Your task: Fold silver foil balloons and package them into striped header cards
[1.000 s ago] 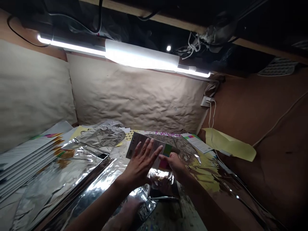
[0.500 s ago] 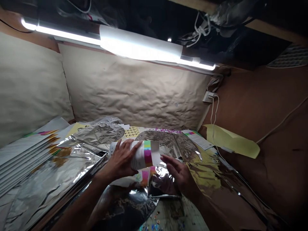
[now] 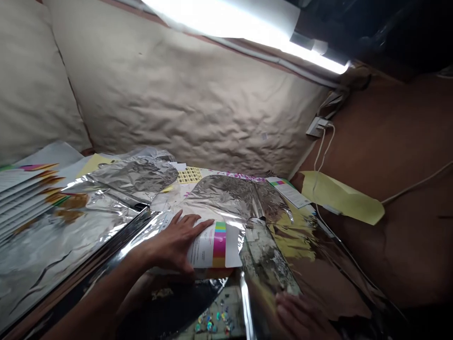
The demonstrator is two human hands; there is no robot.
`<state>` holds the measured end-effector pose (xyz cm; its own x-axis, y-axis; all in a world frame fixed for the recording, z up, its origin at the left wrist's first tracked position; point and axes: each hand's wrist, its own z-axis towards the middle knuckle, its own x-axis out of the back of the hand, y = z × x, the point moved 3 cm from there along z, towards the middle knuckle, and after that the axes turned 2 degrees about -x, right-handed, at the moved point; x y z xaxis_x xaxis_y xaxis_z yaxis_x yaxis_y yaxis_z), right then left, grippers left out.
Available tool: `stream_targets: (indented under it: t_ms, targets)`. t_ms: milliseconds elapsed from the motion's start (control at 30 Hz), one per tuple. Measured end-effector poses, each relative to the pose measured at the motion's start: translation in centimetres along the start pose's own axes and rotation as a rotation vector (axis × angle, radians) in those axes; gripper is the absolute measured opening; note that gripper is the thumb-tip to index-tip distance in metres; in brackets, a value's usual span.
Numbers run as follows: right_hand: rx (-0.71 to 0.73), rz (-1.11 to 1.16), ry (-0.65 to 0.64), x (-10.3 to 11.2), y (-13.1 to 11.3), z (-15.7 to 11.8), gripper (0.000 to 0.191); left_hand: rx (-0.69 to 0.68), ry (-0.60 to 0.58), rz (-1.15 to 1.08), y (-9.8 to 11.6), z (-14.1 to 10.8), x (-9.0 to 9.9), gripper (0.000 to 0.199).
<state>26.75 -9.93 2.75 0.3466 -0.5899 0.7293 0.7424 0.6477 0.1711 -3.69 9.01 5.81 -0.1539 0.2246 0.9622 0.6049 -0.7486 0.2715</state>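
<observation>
- Left hand [image 3: 177,243]: fingers spread over the packet, thumb at its near edge, palm down, unclenched.
- Right hand [image 3: 300,314]: blurred at the packet's 4 o'clock, beside shiny foil; whether it grips cannot be told.
- White, flat, rectangular printed packet [image 3: 218,245]: under the left hand, smooth, with green, blue, magenta and orange bands at its right end, above a dark glossy surface.
- Iridescent small bits [image 3: 210,323]: scattered at its 6 o'clock.
- Crumpled silver foil sheet [image 3: 136,177]: wrinkled, at 10 o'clock.
- Yellow sticker sheet with dark marks [image 3: 190,175]: at 11 o'clock.
- Curled pale-yellow paper [image 3: 345,198]: between 2 and 3 o'clock.
</observation>
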Motion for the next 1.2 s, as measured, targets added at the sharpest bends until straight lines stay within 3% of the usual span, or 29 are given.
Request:
stream_targets:
  t_ms: [133, 333, 500, 667, 767, 833, 933, 1000, 1100, 1200]
  targets:
    - [-0.277, 0.09, 0.061, 1.1, 2.0, 1.8, 0.044, -0.111, -0.028, -0.082, 1.4, 0.4, -0.7, 0.121]
    - [-0.157, -0.004, -0.064, -1.4, 2.5, 3.3, 0.04, -0.171, -0.064, -0.151, 2.2, 0.4, -0.9, 0.126]
    - [-0.166, -0.031, -0.118, -2.3, 2.7, 3.0, 0.04, -0.161, -0.116, -0.165, 2.5, 0.5, -1.3, 0.128]
    - [-0.23, 0.045, -0.182, -3.1, 1.0, 6.1, 0.042, -0.139, -0.122, -0.122, 3.2, 0.8, -2.6, 0.131]
    - [-0.378, 0.269, -0.396, -3.1, 1.7, 7.0, 0.065, -0.087, -0.096, -0.037, 3.1, 0.9, -3.1, 0.135]
    - [-0.577, 0.472, -0.492, -2.7, 3.3, 6.4, 0.074, -0.051, -0.022, 0.015, 2.9, 1.0, -2.9, 0.136]
    - [-0.999, 0.807, -0.356, -2.8, 5.9, 5.1, 0.06, -0.009, 0.111, 0.085, 2.6, 1.0, -2.3, 0.136]
    - [-1.182, 1.048, -0.248, -4.0, 6.3, 5.1, 0.057, -0.005, 0.171, 0.124, 2.7, 0.9, -2.1, 0.135]
    - [-1.215, 1.329, -0.21, -6.0, 5.0, 7.1, 0.054, -0.005, 0.243, 0.17, 2.9, 0.8, -1.8, 0.128]
    - [-1.202, 1.426, -0.137, -7.0, 4.1, 9.6, 0.054, 0.021, 0.313, 0.213, 2.8, 0.7, -1.4, 0.121]
